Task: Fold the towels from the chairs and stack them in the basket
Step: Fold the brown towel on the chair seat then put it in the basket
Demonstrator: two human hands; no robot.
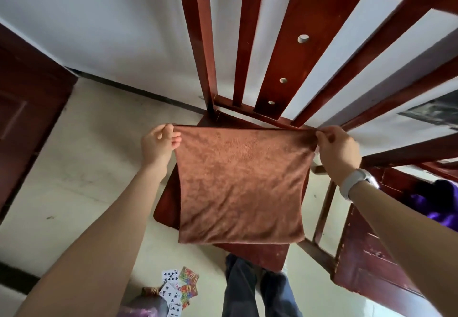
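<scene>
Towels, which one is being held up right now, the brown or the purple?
The brown towel, pinched at its top corners by both hands; the purple towel lies on the right chair.

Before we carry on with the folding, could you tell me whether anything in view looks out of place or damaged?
Playing cards lie scattered loose on the floor near the person's feet, which looks odd here. The brown towel itself hangs square and taut between the left hand and right hand.

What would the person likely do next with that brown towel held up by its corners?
Probably bring the two hands together to fold it in half: the left hand and right hand each pinch a top corner, and the brown towel hangs flat above the chair seat.
</scene>
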